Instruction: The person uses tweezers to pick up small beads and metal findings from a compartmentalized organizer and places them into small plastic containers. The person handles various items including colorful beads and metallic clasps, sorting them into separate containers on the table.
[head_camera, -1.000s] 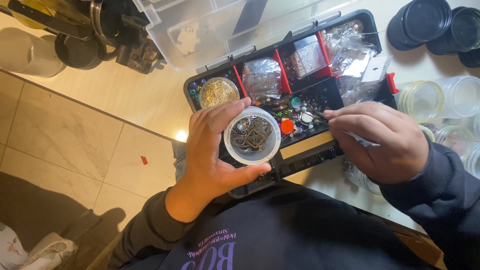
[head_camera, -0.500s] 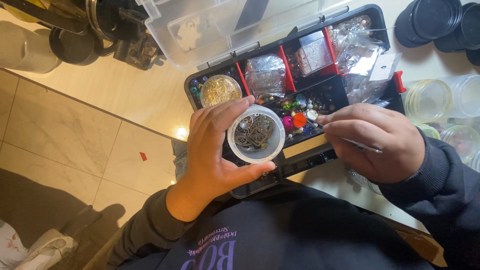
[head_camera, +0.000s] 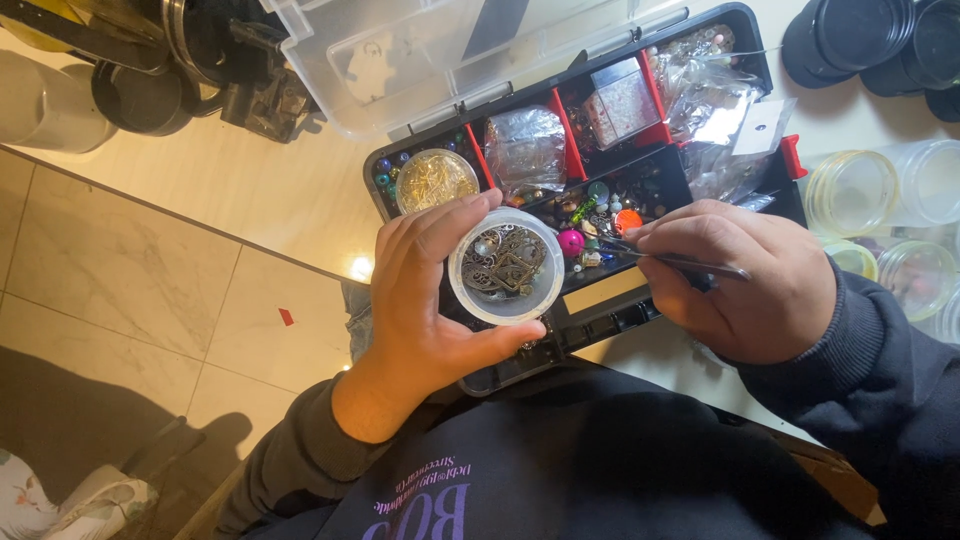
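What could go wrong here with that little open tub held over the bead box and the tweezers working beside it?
The left hand grips the small round tub of metal charms lidless and in mid-air; a tilt could spill charms into the organizer box or onto the floor. The right hand works thin tweezers near loose beads; a slip could flick one out. The box overhangs the table edge, so a nudge might tip it.

Pale table (head_camera: 690, 370), black compartment organiser box (head_camera: 770, 75), clear jars (head_camera: 900, 190), black lids (head_camera: 850, 40)
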